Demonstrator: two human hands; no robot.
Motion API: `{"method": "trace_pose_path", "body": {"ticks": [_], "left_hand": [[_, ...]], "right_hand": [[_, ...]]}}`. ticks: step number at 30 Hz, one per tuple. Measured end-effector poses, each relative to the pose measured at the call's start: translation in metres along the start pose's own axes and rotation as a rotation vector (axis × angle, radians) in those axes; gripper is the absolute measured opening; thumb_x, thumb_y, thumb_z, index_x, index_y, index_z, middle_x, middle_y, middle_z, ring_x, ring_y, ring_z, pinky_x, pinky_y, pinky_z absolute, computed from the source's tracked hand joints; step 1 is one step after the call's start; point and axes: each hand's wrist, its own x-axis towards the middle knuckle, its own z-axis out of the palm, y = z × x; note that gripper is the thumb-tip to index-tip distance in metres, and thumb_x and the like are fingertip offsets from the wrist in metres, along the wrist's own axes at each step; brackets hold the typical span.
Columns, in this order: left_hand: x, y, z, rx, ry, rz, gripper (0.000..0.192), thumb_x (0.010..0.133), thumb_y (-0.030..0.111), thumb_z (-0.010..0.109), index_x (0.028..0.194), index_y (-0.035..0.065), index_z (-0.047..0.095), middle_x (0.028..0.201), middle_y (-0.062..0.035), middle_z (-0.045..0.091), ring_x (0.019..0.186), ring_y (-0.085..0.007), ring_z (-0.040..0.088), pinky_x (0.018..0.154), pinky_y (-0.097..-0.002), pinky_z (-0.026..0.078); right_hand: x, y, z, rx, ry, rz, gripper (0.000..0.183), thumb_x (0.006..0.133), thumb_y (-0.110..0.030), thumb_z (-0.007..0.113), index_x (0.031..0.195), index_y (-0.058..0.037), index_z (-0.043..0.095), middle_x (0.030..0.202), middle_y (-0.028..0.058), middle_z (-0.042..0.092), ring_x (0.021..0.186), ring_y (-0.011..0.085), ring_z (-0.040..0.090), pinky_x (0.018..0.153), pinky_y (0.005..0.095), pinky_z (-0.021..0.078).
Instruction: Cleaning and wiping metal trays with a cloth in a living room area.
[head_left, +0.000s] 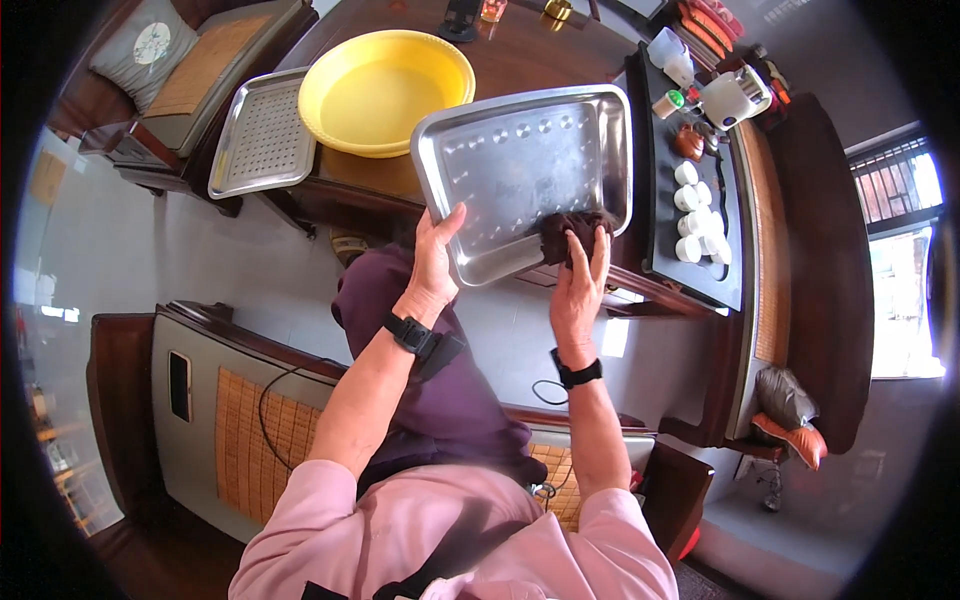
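Note:
A rectangular stainless steel tray (525, 172) is held up before me, tilted, its inside facing me. My left hand (437, 259) grips its near left corner, thumb over the rim and fingers hidden behind. Under my right hand (581, 281) a dark brown cloth (574, 229) is pressed against the tray's near right corner, with bunched folds showing around the fingers. Beyond the tray, to the left, stands a yellow plastic basin (386, 90) on the wooden table. A perforated metal tray (266, 135) lies beside the basin and partly beneath it.
On the right, a black tea tray (660, 217) carries several white cups (697, 221), a brown teapot (688, 142) and a white appliance (735, 97). The wooden table (525, 56) also holds a glass and a brass-coloured pot. A smartphone (180, 386) lies on the bench cushion at left.

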Motion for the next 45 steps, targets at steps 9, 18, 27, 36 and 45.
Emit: {"method": "trace_pose_path", "body": {"ticks": [9,18,27,36,45], "left_hand": [[0.004,0.001,-0.006,-0.023,0.098,0.013,0.044,0.096,0.022,0.067,0.132,0.0024,0.051,0.115,-0.0092,0.062,0.104,-0.0219,0.061,0.091,-0.0380,0.052],[-0.003,-0.008,-0.007,0.272,-0.065,0.068,0.044,0.093,0.024,0.073,0.130,0.0050,0.059,0.118,-0.0009,0.064,0.108,-0.0126,0.057,0.098,-0.0288,0.042],[-0.010,-0.003,0.004,0.403,-0.221,0.130,0.047,0.092,0.019,0.073,0.133,0.0019,0.056,0.123,-0.0051,0.063,0.114,-0.0138,0.054,0.103,-0.0283,0.039],[-0.002,-0.005,0.000,0.243,-0.089,0.066,0.037,0.096,0.020,0.068,0.127,0.0034,0.058,0.111,-0.0037,0.065,0.100,-0.0145,0.060,0.092,-0.0310,0.049],[0.000,-0.001,-0.003,0.092,-0.075,-0.111,0.042,0.100,0.026,0.064,0.135,0.0049,0.054,0.121,-0.0068,0.062,0.108,-0.0180,0.060,0.095,-0.0343,0.050]], "right_hand": [[-0.048,-0.085,0.027,0.169,-0.178,-0.226,0.053,0.077,0.002,0.063,0.129,-0.0074,0.064,0.141,0.0190,0.054,0.135,0.0375,0.048,0.114,0.0495,0.0360],[0.045,-0.021,-0.025,-0.293,0.060,-0.159,0.037,0.082,-0.006,0.064,0.119,-0.0064,0.065,0.118,0.0111,0.063,0.111,0.0303,0.057,0.095,0.0433,0.0421],[0.019,0.005,-0.005,-0.497,-0.121,-0.053,0.027,0.085,-0.018,0.068,0.107,-0.0031,0.064,0.111,0.0115,0.061,0.111,0.0310,0.054,0.093,0.0456,0.0411],[-0.005,-0.075,0.014,0.027,-0.279,-0.276,0.034,0.076,-0.004,0.066,0.110,-0.0033,0.066,0.120,0.0138,0.055,0.120,0.0347,0.051,0.102,0.0476,0.0384],[0.014,-0.071,-0.002,0.011,-0.466,-0.411,0.036,0.080,-0.003,0.062,0.115,-0.0073,0.066,0.120,0.0116,0.056,0.116,0.0311,0.052,0.098,0.0437,0.0410]]}}
